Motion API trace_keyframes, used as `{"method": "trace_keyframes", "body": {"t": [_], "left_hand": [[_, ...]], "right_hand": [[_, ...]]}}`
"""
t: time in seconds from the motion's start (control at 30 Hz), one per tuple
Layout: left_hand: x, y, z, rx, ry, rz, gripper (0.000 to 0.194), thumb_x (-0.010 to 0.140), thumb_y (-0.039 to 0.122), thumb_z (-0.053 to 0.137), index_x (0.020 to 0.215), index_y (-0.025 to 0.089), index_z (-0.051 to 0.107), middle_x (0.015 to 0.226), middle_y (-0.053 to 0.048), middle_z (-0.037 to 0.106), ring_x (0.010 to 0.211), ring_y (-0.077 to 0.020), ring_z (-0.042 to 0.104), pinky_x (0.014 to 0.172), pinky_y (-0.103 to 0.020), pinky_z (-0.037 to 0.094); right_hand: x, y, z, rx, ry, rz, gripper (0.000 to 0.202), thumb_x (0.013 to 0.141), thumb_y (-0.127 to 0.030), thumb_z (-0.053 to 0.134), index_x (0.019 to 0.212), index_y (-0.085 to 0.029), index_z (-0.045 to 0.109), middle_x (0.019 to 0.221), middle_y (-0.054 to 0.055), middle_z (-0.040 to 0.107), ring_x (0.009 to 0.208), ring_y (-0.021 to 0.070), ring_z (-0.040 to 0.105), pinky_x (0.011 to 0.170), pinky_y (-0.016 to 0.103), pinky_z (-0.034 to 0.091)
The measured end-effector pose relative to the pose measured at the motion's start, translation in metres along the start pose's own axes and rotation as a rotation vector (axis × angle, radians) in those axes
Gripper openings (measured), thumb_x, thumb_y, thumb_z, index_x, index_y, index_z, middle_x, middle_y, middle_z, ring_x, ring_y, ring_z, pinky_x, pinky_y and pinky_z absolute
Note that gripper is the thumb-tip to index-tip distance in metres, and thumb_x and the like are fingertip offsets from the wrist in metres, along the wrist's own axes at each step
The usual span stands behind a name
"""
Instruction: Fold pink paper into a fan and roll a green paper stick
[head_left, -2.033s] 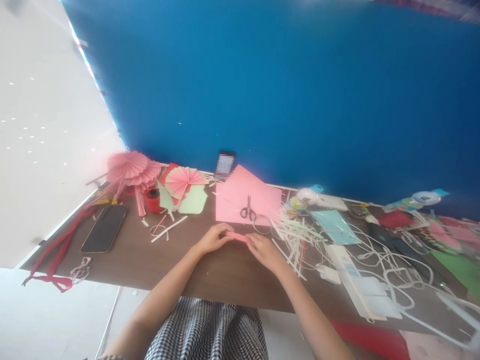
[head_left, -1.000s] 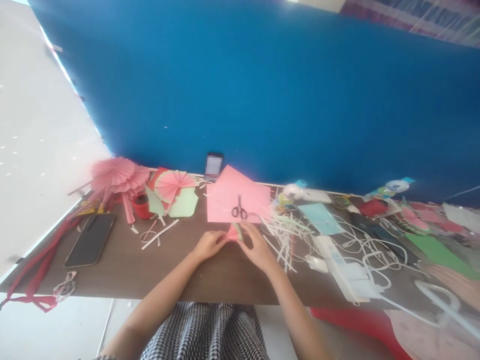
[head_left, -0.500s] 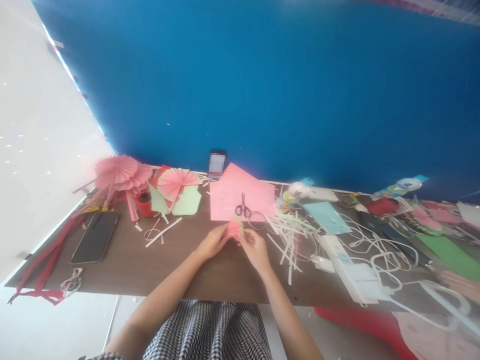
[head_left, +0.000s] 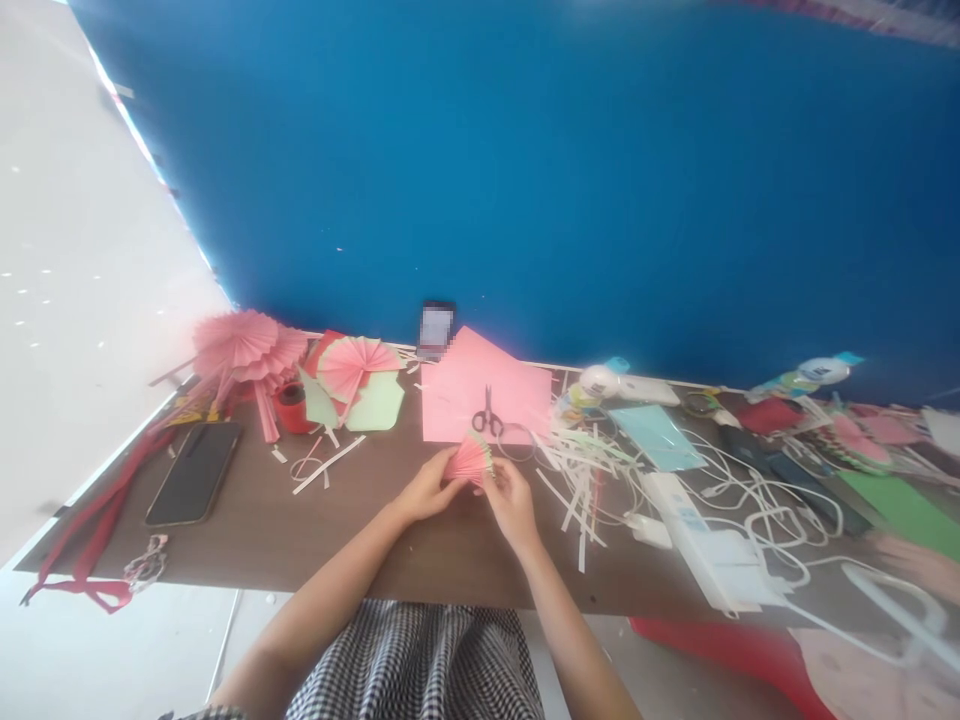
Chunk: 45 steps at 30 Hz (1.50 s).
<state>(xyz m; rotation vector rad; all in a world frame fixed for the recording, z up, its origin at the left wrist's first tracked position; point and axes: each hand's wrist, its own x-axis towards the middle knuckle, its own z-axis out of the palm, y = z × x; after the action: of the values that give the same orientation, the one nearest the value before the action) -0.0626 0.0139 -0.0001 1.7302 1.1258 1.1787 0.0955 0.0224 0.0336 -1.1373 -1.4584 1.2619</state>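
Between my two hands is a small pleated paper fan [head_left: 471, 459], pink with a green edge, partly spread. My left hand [head_left: 430, 487] pinches its left side, and my right hand [head_left: 511, 497] grips the right side near the green edge. Just beyond the fan, dark-handled scissors [head_left: 487, 415] lie on pink paper sheets [head_left: 448, 402]. A ring-shaped thing [head_left: 521, 441] rests at the sheets' lower right edge. Some fingertips are hidden behind the fan.
Paper strips [head_left: 581, 480] lie right of my hands, beside a white power strip [head_left: 694, 540] and tangled cables. Pink folded fans [head_left: 240, 345], a red tape roll [head_left: 292, 407] and a phone [head_left: 193, 474] are on the left. Another person's blurred arm [head_left: 919, 560] shows at far right.
The fan is spread somewhat wider than before, with more of its pink pleats showing. My hands stay in nearly the same place, both holding it.
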Motion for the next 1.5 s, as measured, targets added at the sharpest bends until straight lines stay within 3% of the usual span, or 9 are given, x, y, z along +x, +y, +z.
{"method": "trace_keyframes", "body": {"t": [0.2, 0.37, 0.7, 0.83, 0.93, 1.1, 1.2, 1.37, 1.5], "left_hand": [[0.003, 0.0, 0.002, -0.281, 0.06, -0.125, 0.033, 0.083, 0.037, 0.042, 0.106, 0.015, 0.048, 0.104, -0.008, 0.057, 0.096, -0.0187, 0.053, 0.085, -0.033, 0.041], [0.007, -0.003, 0.003, -0.376, 0.138, -0.193, 0.031, 0.082, 0.04, 0.041, 0.098, 0.015, 0.051, 0.096, -0.007, 0.059, 0.089, -0.0173, 0.055, 0.08, -0.03, 0.043], [0.003, 0.004, 0.001, -0.167, 0.03, -0.125, 0.03, 0.085, 0.037, 0.036, 0.1, 0.016, 0.051, 0.096, -0.005, 0.06, 0.086, -0.0154, 0.056, 0.08, -0.029, 0.044], [0.0, 0.007, -0.001, -0.049, -0.014, -0.083, 0.032, 0.08, 0.038, 0.045, 0.104, 0.017, 0.05, 0.099, -0.005, 0.059, 0.087, -0.0168, 0.055, 0.08, -0.03, 0.043], [-0.001, 0.005, -0.001, 0.041, -0.043, -0.057, 0.039, 0.074, 0.04, 0.055, 0.106, 0.017, 0.049, 0.1, -0.007, 0.057, 0.088, -0.0187, 0.055, 0.079, -0.031, 0.043], [-0.002, -0.004, 0.0, 0.102, -0.053, -0.025, 0.035, 0.078, 0.039, 0.049, 0.107, 0.018, 0.05, 0.098, -0.006, 0.058, 0.088, -0.0181, 0.054, 0.079, -0.032, 0.043], [-0.001, -0.005, -0.001, 0.099, -0.012, -0.037, 0.031, 0.081, 0.037, 0.046, 0.104, 0.018, 0.051, 0.096, -0.006, 0.058, 0.086, -0.0171, 0.055, 0.078, -0.03, 0.043], [-0.002, 0.001, -0.002, 0.063, -0.034, -0.039, 0.028, 0.081, 0.038, 0.045, 0.099, 0.018, 0.054, 0.093, -0.005, 0.06, 0.082, -0.0163, 0.056, 0.075, -0.028, 0.043], [-0.002, 0.0, -0.001, 0.089, -0.078, -0.022, 0.028, 0.08, 0.038, 0.045, 0.098, 0.018, 0.055, 0.095, -0.005, 0.061, 0.085, -0.0176, 0.056, 0.076, -0.03, 0.043]], "right_hand": [[-0.002, 0.0, 0.003, 0.021, -0.039, 0.014, 0.027, 0.073, -0.04, 0.055, 0.091, -0.019, 0.05, 0.087, 0.005, 0.061, 0.079, 0.0197, 0.061, 0.062, 0.033, 0.056], [-0.004, 0.007, 0.005, 0.02, -0.042, 0.02, 0.03, 0.073, -0.039, 0.057, 0.094, -0.019, 0.049, 0.087, 0.004, 0.06, 0.082, 0.0194, 0.06, 0.065, 0.034, 0.056], [-0.004, 0.003, 0.003, -0.01, -0.018, 0.023, 0.029, 0.073, -0.042, 0.054, 0.09, -0.019, 0.05, 0.09, 0.006, 0.061, 0.084, 0.0209, 0.06, 0.069, 0.036, 0.055], [-0.002, 0.005, 0.001, -0.024, 0.018, 0.013, 0.027, 0.074, -0.041, 0.054, 0.089, -0.019, 0.051, 0.089, 0.006, 0.062, 0.085, 0.0213, 0.06, 0.071, 0.037, 0.054], [0.0, 0.008, -0.001, -0.062, 0.066, -0.005, 0.025, 0.073, -0.038, 0.055, 0.089, -0.018, 0.053, 0.09, 0.007, 0.062, 0.087, 0.0213, 0.06, 0.077, 0.037, 0.05], [0.001, 0.008, -0.002, -0.005, 0.036, 0.038, 0.027, 0.073, -0.04, 0.056, 0.087, -0.017, 0.053, 0.089, 0.008, 0.064, 0.085, 0.022, 0.061, 0.075, 0.036, 0.051], [-0.002, 0.006, -0.002, 0.052, -0.072, 0.047, 0.035, 0.072, -0.038, 0.058, 0.1, -0.018, 0.05, 0.102, 0.01, 0.06, 0.093, 0.0227, 0.059, 0.079, 0.038, 0.05], [-0.004, 0.003, -0.006, 0.0, -0.112, -0.011, 0.078, 0.061, -0.029, 0.069, 0.127, -0.028, 0.027, 0.132, 0.009, 0.036, 0.113, 0.0216, 0.045, 0.09, 0.037, 0.043], [0.0, -0.002, -0.013, -0.088, -0.136, -0.04, 0.076, 0.061, -0.029, 0.068, 0.127, -0.028, 0.03, 0.13, 0.008, 0.038, 0.115, 0.0213, 0.043, 0.092, 0.037, 0.04]]}}
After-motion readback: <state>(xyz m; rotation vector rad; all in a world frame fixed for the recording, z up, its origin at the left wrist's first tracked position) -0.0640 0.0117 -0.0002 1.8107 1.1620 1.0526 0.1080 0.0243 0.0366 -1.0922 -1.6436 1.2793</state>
